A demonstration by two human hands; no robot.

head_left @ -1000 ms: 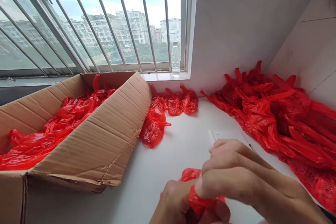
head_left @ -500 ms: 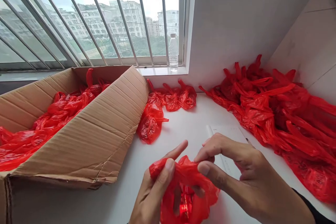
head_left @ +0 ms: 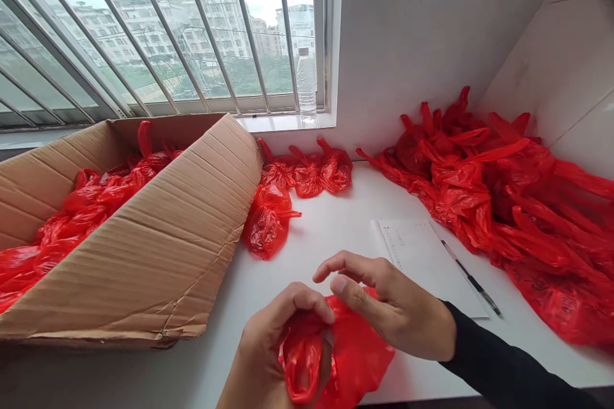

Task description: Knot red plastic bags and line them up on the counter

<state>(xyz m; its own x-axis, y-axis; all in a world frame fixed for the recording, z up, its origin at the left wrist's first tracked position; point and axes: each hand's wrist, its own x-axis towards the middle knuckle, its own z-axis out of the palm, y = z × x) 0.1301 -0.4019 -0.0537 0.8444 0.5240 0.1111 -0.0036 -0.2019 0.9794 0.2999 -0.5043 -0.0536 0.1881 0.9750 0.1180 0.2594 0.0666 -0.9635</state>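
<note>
A red plastic bag (head_left: 362, 354) is in front of me at the near edge of the table. My left hand (head_left: 266, 345) is closed around its gathered upper part, and a loop of the red plastic hangs toward me from the grip. Just above the bag is my right hand (head_left: 396, 307), its thumb and forefinger apart with nothing visible between them. Its other fingers are partly hidden. Something shiny shows faintly in the bag beside my left hand, too covered to name.
At left, a cardboard box (head_left: 158, 249) holds several red bags. Tied red bags (head_left: 268, 223) sit beside it. A pile of red bags (head_left: 480, 192) lies at right, near a notebook (head_left: 417, 249) and pen (head_left: 472, 278). A clear bottle (head_left: 306, 86) stands on the windowsill.
My left hand has gone from pinching the bag's rim to wrapping around its gathered top. My right hand has let go of the rim and turned over the bag. The view has shifted slightly.
</note>
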